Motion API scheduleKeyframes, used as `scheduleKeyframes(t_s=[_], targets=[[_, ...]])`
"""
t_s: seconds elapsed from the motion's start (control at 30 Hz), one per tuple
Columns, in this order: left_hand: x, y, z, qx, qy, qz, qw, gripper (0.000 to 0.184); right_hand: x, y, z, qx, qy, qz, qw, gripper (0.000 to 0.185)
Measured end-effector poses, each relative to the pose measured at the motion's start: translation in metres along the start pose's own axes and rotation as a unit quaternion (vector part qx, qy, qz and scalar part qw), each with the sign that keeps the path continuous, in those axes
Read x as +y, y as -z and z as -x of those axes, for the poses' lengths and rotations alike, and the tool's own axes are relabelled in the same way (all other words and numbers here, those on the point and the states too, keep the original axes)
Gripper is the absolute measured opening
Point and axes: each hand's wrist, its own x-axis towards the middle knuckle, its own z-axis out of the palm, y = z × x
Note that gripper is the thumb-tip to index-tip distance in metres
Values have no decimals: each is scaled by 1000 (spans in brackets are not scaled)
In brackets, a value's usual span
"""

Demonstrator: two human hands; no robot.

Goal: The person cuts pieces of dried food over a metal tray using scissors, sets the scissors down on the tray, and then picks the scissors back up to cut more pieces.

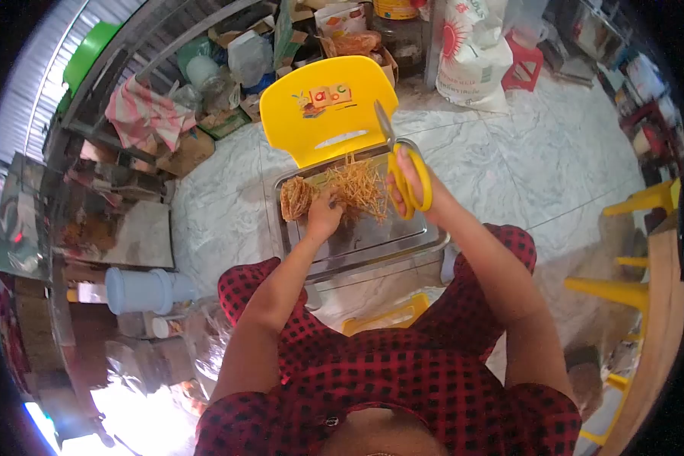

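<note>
My right hand (pixel 409 176) is closed around the yellow handles of a pair of scissors (pixel 384 121). Their metal blades point up and away from me, above the right part of a metal tray (pixel 372 262). On that tray lies a loose pile of thin, straw-coloured dried strips (pixel 361 186). My left hand (pixel 325 216) is at the near left side of the pile, its fingers closed on some strips, though the fingertips are partly hidden. Left of it sits a browner, curled bundle of similar dried strips (pixel 296 199).
Beyond the tray stands a yellow plastic board with letters (pixel 334 91). A white printed sack (pixel 475 57) and red crate (pixel 523 64) are farther back on the marbled floor (pixel 213 190). Yellow stools (pixel 638 201) stand at right, bluish-white buckets (pixel 138 290) at left.
</note>
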Motion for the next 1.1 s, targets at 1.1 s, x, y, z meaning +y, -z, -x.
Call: scheduleKeyframes(t_s=[1.1], targets=[[29,104,-6,151,-100,-278,943,31,-27,23,-15,11,33,12,999,66]])
